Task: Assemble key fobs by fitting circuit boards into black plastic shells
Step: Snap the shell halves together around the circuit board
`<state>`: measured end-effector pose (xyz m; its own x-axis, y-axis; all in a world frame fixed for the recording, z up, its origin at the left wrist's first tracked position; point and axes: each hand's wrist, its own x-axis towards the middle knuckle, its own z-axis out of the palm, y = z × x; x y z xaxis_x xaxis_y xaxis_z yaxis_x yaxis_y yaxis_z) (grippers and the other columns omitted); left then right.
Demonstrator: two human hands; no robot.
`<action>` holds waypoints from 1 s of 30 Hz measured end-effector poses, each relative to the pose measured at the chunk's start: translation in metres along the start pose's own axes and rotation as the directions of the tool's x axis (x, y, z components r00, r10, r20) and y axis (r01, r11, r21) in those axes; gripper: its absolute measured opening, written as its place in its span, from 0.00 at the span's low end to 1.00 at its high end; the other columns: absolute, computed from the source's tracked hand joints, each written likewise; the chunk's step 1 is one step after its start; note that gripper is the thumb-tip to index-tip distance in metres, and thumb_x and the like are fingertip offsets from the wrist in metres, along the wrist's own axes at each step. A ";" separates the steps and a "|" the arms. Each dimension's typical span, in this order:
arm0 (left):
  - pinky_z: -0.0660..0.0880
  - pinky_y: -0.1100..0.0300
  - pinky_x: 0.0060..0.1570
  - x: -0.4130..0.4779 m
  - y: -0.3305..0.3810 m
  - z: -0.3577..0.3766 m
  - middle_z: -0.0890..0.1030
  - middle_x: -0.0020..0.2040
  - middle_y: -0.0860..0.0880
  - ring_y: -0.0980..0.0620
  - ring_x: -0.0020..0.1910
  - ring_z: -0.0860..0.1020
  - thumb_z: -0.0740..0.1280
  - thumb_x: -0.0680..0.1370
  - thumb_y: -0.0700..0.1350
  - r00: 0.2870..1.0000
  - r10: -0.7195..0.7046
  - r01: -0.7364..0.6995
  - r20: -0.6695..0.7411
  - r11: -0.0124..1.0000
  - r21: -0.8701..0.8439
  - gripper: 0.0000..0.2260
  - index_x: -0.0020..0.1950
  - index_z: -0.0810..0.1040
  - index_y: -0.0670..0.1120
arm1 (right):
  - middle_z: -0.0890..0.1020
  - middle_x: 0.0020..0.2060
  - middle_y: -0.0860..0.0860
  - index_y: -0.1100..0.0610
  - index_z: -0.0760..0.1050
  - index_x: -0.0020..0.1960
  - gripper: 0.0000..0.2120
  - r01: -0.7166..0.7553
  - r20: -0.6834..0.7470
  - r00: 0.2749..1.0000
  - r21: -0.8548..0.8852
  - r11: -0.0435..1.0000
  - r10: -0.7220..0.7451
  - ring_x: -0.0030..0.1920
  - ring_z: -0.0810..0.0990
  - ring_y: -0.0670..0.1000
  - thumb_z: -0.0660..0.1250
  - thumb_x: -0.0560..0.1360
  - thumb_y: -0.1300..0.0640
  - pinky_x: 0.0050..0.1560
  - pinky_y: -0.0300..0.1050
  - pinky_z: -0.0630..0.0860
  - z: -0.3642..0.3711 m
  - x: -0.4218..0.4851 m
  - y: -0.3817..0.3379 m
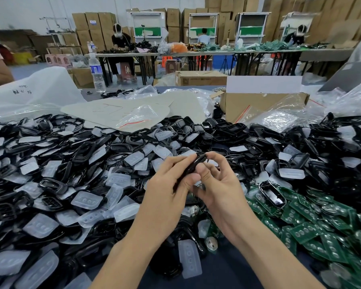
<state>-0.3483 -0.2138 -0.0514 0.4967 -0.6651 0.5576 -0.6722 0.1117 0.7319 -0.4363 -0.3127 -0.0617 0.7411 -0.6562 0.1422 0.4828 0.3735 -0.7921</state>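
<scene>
Dead centre, a black shell [193, 166] is held edge-on over the heap, pinched by the curled fingers of the left hand [167, 188] and gripped by the thumb and fingers of the right hand [219, 184]. Black frames [52, 184] and translucent pads [87, 200] are heaped left and behind. Green circuit boards [304, 217] are banked just right. Bare tabletop [223, 268] is seen only between the forearms, at the near edge.
</scene>
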 end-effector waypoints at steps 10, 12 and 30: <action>0.72 0.70 0.56 -0.005 -0.007 0.010 0.80 0.55 0.62 0.58 0.58 0.79 0.65 0.80 0.39 0.982 0.016 -0.016 -0.189 1.000 0.000 0.15 0.60 0.82 0.56 | 0.83 0.51 0.59 0.63 0.77 0.62 0.29 -0.228 0.060 0.974 0.227 0.947 0.219 0.53 0.82 0.53 0.62 0.75 0.40 0.58 0.46 0.81 0.018 -0.009 0.005; 0.69 0.71 0.58 -0.003 -0.007 0.011 0.78 0.55 0.63 0.58 0.60 0.75 0.65 0.80 0.43 0.974 0.054 -0.039 -0.219 0.996 0.076 0.12 0.60 0.83 0.54 | 0.83 0.57 0.62 0.65 0.76 0.65 0.32 -0.222 0.047 0.975 0.184 0.958 0.217 0.56 0.81 0.54 0.62 0.75 0.39 0.61 0.48 0.80 0.019 -0.010 0.005; 0.74 0.72 0.52 -0.001 -0.007 0.010 0.79 0.47 0.51 0.49 0.47 0.81 0.63 0.77 0.32 0.943 0.173 -0.122 -0.285 0.974 0.188 0.14 0.57 0.84 0.43 | 0.82 0.58 0.64 0.64 0.78 0.62 0.26 -0.110 -0.017 0.994 0.059 0.992 0.111 0.61 0.81 0.59 0.60 0.78 0.44 0.70 0.55 0.73 0.023 -0.012 0.009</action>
<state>-0.3501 -0.2214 -0.0611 0.5084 -0.3973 0.7640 -0.8190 0.0508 0.5715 -0.4304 -0.2864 -0.0576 0.7822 -0.6216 0.0432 0.4250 0.4815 -0.7665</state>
